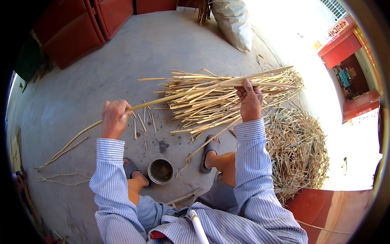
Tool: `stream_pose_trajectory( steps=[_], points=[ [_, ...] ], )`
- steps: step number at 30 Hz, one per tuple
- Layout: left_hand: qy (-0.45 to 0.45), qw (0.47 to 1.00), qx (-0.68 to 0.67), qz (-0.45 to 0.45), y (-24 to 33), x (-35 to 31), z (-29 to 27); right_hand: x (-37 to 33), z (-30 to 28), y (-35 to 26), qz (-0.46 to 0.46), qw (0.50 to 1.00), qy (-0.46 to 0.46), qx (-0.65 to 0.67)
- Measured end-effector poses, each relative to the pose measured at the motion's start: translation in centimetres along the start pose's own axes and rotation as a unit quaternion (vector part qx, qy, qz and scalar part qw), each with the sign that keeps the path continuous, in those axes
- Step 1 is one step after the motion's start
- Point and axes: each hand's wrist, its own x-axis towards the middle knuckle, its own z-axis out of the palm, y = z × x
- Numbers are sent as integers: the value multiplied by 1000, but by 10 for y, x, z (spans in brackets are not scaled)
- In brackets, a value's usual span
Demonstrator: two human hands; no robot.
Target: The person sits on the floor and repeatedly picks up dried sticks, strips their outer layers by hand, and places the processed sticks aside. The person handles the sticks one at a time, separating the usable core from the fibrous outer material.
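Observation:
A long, thin yellow plant stalk [174, 96] stretches slantwise across the view, its thin tail curving down to the floor at the left. My left hand [114, 118] is closed around its middle. Farther along it, my right hand [249, 101] pinches the thicker end, where the stalk seems to part into two lengths. Whether that is one split stalk or two together, I cannot tell. Below and behind the right hand lies a loose pile of similar pale stalks [203, 107] on the floor.
A heap of dry husks [298, 150] lies at the right. A round metal bowl [160, 171] of dark liquid stands between my feet. Red armchairs [71, 38] and a white sack [232, 24] are at the back. A white cigarette [198, 228] juts in at the lower edge.

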Motion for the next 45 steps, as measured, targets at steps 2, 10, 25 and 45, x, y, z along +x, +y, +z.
stream_pose_trajectory(
  steps=[2, 10, 25, 45],
  points=[
    [-37, 997, 53, -41, -12, -9, 2, 8, -27, -7, 5, 1000, 14, 9],
    [-11, 1000, 17, 7, 9, -1, 10, 22, -134, -62, -143, 928, 320, 129],
    [-103, 995, 6, 4, 14, -17, 28, -24, -8, -31, 95, 984, -148, -38],
    [77, 982, -121, 126, 117, 12, 44, -90, 74, 14, 129, 975, -158, -92]
  ],
)
